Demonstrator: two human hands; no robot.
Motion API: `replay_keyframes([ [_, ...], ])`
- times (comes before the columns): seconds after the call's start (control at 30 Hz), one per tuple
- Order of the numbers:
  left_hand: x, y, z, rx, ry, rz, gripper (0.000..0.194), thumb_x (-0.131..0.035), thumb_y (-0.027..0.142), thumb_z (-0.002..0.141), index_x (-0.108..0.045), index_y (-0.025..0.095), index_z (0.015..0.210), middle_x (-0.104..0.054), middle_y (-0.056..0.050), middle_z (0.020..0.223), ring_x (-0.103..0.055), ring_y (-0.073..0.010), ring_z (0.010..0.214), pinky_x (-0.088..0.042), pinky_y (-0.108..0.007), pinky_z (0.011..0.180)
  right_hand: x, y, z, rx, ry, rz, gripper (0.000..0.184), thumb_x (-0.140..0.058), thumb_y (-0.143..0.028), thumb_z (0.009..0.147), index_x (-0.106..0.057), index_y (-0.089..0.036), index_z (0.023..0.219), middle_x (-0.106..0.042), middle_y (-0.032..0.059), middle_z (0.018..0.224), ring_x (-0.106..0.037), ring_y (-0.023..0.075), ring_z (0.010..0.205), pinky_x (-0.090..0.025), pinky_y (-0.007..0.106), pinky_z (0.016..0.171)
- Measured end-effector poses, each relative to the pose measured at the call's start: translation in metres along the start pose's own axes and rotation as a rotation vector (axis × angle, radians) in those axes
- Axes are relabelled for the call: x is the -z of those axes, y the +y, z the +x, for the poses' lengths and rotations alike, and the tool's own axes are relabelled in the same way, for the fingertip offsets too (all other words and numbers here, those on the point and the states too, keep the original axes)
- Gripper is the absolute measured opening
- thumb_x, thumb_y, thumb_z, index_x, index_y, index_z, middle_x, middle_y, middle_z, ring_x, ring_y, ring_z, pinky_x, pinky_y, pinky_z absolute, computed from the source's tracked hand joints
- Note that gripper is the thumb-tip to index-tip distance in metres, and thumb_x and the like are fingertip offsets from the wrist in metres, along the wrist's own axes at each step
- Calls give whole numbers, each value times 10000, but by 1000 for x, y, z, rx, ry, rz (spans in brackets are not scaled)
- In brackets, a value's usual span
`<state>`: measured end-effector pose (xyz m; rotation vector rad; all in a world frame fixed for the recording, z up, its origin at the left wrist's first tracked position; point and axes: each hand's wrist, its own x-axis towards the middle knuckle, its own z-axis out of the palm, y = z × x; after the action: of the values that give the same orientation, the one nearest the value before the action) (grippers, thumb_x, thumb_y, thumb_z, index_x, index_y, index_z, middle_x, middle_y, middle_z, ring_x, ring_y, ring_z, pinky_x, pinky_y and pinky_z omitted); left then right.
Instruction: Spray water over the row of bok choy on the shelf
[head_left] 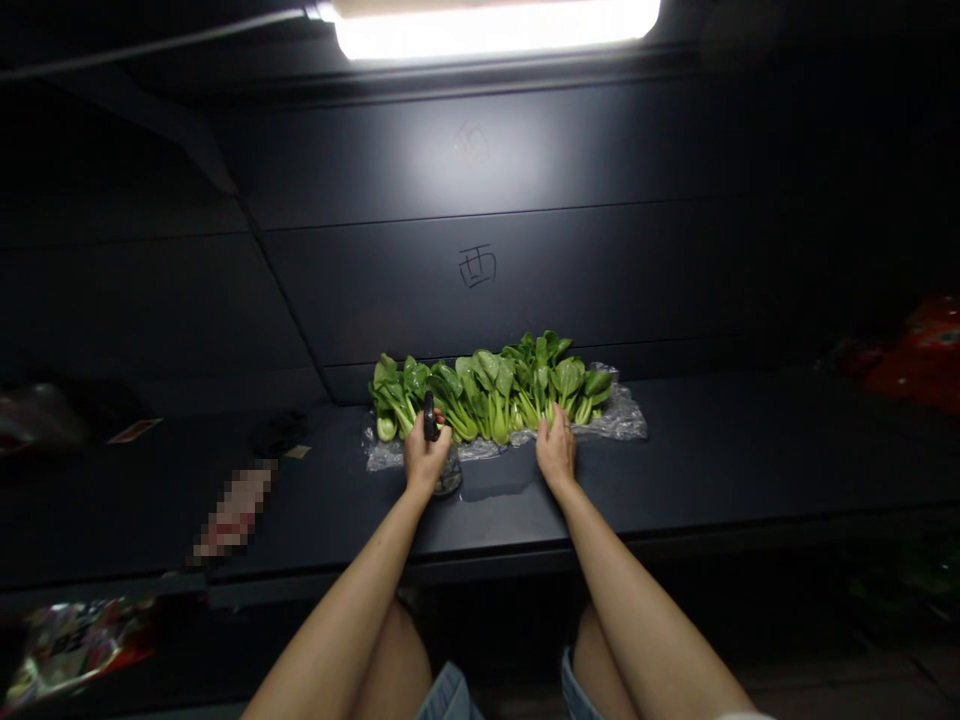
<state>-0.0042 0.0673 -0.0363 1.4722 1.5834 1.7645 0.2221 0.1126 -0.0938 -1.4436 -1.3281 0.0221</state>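
Observation:
A row of green bok choy (492, 390) with pale stems lies on clear plastic film (626, 415) against the back panel of a dark shelf. My left hand (426, 455) is closed around a spray bottle (450, 475) with a black trigger head and a see-through body. It stands upright in front of the row's left part; my fingers partly hide it. Toward the right end, my right hand (556, 450) has its thumb and fingers around the base of one bok choy's stems. The fingertips are partly lost among the stems.
A wet patch (495, 492) shows on the dark shelf (675, 480). A tube light (495, 30) shines overhead. Left are a small card (298, 452) and a pixelated patch (234, 512). Red packages (922, 355) lie far right, and a shiny packet (82, 640) sits lower left.

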Motion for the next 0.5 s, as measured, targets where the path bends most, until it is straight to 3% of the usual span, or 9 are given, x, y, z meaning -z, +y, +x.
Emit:
replay_keyframes([
  [0.23, 15, -5, 4, -17, 54, 6, 257, -629, 273, 719, -638, 202, 965, -694, -32, 872, -670, -192, 821, -567, -299, 740, -2, -6, -2, 0, -32, -10, 509, -327, -301, 928, -508, -83, 1351, -580, 214, 1357, -508, 268, 1310, -406, 441, 1084],
  [0.5, 29, -4, 7, 76, 90, 57, 252, -608, 270, 709, -642, 206, 951, -699, -23, 857, -677, -186, 735, -572, -303, 705, -3, -9, -4, -12, -65, -19, 526, -320, -293, 925, -501, -51, 1355, -566, 230, 1372, -502, 275, 1316, -406, 437, 1081],
])
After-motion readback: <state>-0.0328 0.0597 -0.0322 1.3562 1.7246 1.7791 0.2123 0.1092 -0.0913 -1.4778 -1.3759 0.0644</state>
